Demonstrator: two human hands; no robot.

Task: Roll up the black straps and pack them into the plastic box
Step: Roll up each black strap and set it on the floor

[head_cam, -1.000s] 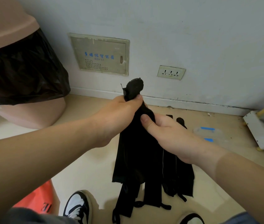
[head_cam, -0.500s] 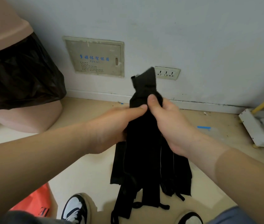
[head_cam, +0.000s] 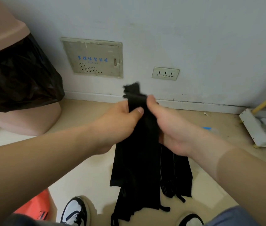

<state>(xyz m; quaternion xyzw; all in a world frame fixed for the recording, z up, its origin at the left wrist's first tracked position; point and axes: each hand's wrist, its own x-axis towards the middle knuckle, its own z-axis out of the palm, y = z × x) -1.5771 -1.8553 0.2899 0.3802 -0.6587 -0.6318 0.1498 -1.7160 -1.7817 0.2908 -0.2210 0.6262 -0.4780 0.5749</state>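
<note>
Holding the black straps [head_cam: 137,168] up in front of me, I pinch them near their top end [head_cam: 133,90]. My left grip [head_cam: 117,121] has its thumb pressed flat across the front of the bundle. My right grip [head_cam: 169,126] curls round it from the other side, so both are closed on the straps.

My fingers are hidden behind the cloth. The bit above my thumbs is blurry, so I cannot tell if it is rolled. The plastic box [head_cam: 212,130] on the floor is mostly hidden behind my right wrist; I only see a pale bit and a blue mark [head_cam: 206,128]. My shoes [head_cam: 75,211] and an orange thing [head_cam: 34,207] are cut off at the bottom edge.

Half a second ago the top end stuck up high as a flat point, close to the wall socket [head_cam: 165,73]. Now it sits lower and looks bunched up.

The long way of the straps runs up and down. The top end points toward the wall, and the loose ends with small loops hang down toward my shoes.
</note>
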